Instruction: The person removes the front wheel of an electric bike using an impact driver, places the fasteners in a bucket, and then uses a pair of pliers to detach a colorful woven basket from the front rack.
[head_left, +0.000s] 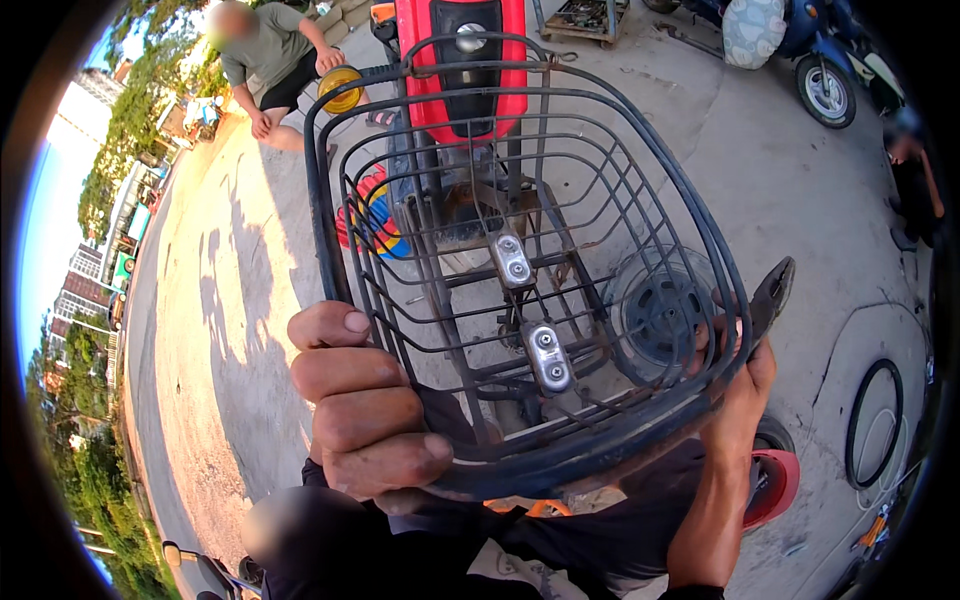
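Observation:
A black wire basket (590,462) fills the middle of the view, tilted so that I look into it. My left hand (365,405) is closed round its near left rim, knuckles toward me. My right hand (745,380) grips the near right rim, its fingertips showing through the wires. A dark, flat metal tool end (772,292) sticks up beside that hand; the rest of it is hidden. Two shiny bolted clamp plates, a far one (511,260) and a near one (547,357), sit on the basket's wires.
Beyond the basket stands a red vehicle front (425,105) with an amber round light (340,90). A person (275,55) sits at far left. A blue scooter (815,75) is at far right, with a black tyre (873,425) and a red cap-like object (772,485) nearer.

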